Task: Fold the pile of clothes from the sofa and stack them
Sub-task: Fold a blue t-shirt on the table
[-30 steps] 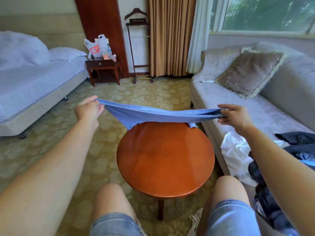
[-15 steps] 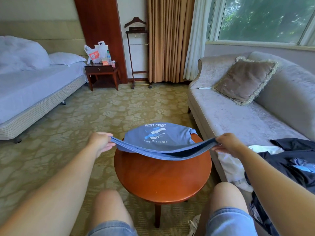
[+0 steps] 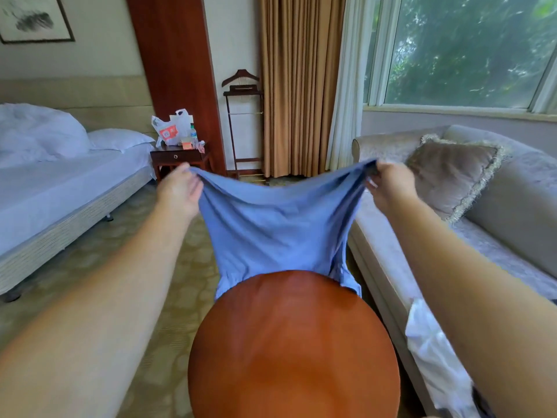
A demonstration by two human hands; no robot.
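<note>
A blue T-shirt (image 3: 271, 230) hangs in the air in front of me, its plain side facing me. My left hand (image 3: 180, 191) grips its upper left corner and my right hand (image 3: 388, 185) grips its upper right corner. The shirt's lower end drops behind the far edge of the round wooden table (image 3: 295, 351). A white garment (image 3: 434, 351) lies over the sofa's front edge at the lower right, beside my right forearm. A bit of dark clothing (image 3: 482, 402) shows below it.
The grey sofa (image 3: 488, 245) with a fringed cushion (image 3: 452, 173) runs along the right. A bed (image 3: 60, 182) stands at the left, with a nightstand (image 3: 177, 158) carrying bags behind it. A valet stand (image 3: 241, 122) and curtains are at the back. Patterned carpet surrounds the table.
Both hands have lifted the blue T-shirt off the table and up in the air. It lay on the table with its print showing; it now hangs from my hands past the far edge.
</note>
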